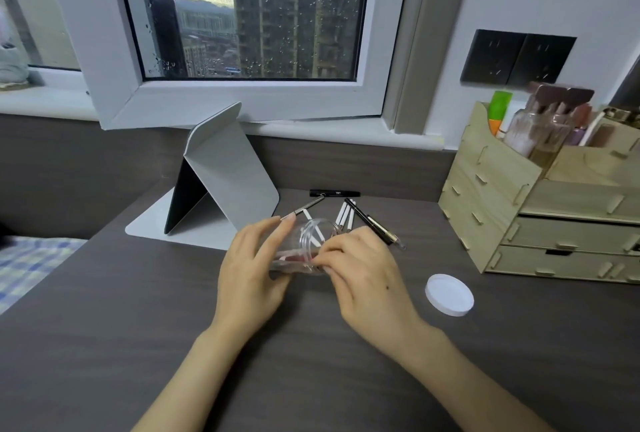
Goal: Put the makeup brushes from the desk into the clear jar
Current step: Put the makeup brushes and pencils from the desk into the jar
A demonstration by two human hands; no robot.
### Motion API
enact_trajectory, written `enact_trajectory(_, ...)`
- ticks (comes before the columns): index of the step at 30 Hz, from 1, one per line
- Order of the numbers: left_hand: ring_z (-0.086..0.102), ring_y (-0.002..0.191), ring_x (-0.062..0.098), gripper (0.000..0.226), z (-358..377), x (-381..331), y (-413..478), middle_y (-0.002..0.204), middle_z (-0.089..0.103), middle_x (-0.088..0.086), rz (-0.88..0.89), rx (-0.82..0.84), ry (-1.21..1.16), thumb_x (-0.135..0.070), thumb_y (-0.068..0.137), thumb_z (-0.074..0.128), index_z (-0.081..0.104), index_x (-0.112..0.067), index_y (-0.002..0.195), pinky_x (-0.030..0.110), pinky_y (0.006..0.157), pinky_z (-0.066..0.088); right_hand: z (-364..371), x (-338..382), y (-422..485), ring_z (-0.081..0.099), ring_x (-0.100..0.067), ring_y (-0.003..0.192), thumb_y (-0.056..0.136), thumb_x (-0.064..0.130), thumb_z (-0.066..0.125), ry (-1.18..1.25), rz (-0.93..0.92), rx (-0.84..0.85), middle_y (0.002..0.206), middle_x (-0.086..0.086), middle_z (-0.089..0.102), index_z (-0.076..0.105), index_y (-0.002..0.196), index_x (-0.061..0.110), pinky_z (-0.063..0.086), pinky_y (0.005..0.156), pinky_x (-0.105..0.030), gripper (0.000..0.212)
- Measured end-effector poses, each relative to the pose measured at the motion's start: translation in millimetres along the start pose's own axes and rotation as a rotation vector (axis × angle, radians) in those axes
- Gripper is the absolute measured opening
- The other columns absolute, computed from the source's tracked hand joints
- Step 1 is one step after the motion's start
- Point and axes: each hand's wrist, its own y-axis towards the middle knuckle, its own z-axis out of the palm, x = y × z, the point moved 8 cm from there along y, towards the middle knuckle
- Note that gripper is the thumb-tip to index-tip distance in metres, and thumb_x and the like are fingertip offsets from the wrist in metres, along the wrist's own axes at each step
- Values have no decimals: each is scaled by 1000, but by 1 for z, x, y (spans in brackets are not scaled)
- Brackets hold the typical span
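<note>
Both hands are on the jar (304,248), which is tipped on its side just above the desk (138,327), mouth pointing away towards the window (249,12). The left hand (252,272) cups its left wall with fingers loosely curled; the right hand (367,276) pinches at its right side, fingertips closed on the wall or something small there, I cannot tell which. Something reddish shows through the clear wall. Just beyond the mouth lie the brushes (346,215), white-handled ones beside a black pen (370,222) and a black tube (334,193). The white lid (449,295) sits to the right, apart. Further off stand a folded stand (221,175) and a wooden organiser (540,210).
</note>
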Motion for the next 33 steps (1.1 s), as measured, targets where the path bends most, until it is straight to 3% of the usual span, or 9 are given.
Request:
enact_trajectory(2, 51, 103, 22, 76, -1, 0, 0, 117, 58, 8, -1, 1, 5, -11, 67, 74, 40, -23, 134, 20, 89, 34, -2, -6, 3, 55, -20, 81, 80, 3, 55, 104, -2, 18, 87, 1, 69, 72, 86, 10, 45, 77, -27, 19)
enact_trajectory(5, 49, 103, 20, 75, -4, 7, 3, 117, 57, 5, -63, -32, -10, -13, 65, 73, 41, -20, 133, 14, 92, 30, -10, -49, 15, 56, -13, 86, 83, 9, 52, 360, 252, -119, 84, 12, 66, 72, 87, 13, 43, 79, -19, 21)
enact_trajectory(7, 49, 104, 19, 81, -6, 13, 4, 115, 57, 5, -106, -59, -11, -9, 62, 80, 42, -19, 133, 10, 93, 27, 3, -94, 24, 58, -18, 87, 85, 7, 52, 308, 462, -150, 86, 8, 67, 72, 92, 13, 44, 78, -23, 22)
enact_trajectory(10, 47, 104, 17, 87, -10, 20, 5, 114, 59, 8, -163, -101, -10, -7, 56, 85, 43, -18, 131, 9, 92, 26, 53, -152, 41, 56, -27, 102, 90, 8, 51, 48, 599, 98, 111, -6, 68, 66, 111, 10, 38, 88, -29, 25)
enact_trajectory(15, 46, 106, 17, 86, -9, 26, 5, 117, 57, 5, -186, -113, -2, -11, 58, 85, 42, -19, 132, 2, 95, 20, 125, -196, 71, 46, -35, 119, 94, 10, 44, -197, 526, 417, 134, -10, 55, 49, 132, 12, 39, 99, -40, 38)
enact_trajectory(20, 47, 106, 15, 76, -8, 25, 5, 116, 53, 0, -187, -112, -1, -22, 64, 75, 42, -19, 133, 5, 95, 23, 155, -211, 87, 48, -35, 115, 88, 4, 45, -535, 469, 595, 124, -15, 58, 53, 119, 4, 41, 93, -39, 32)
enact_trajectory(24, 47, 103, 14, 71, -8, 22, 7, 114, 55, 1, -174, -107, 0, -27, 68, 68, 41, -21, 133, 6, 94, 25, 165, -218, 92, 46, -33, 116, 88, 6, 46, -680, 432, 603, 125, -14, 55, 58, 117, 6, 39, 94, -38, 31)
enact_trajectory(27, 46, 104, 13, 78, -7, 21, 7, 116, 50, -3, -171, -109, 1, -22, 63, 76, 41, -21, 133, 10, 91, 29, 168, -223, 95, 46, -31, 115, 89, 8, 45, -746, 428, 588, 124, -12, 55, 60, 115, 8, 39, 93, -37, 30)
enact_trajectory(33, 46, 105, 12, 82, -9, 23, 6, 118, 48, -7, -179, -121, -5, -19, 61, 79, 40, -23, 133, 10, 91, 30, 161, -222, 94, 51, -34, 109, 89, 6, 45, -684, 411, 440, 117, -14, 60, 52, 113, 6, 38, 89, -39, 24)
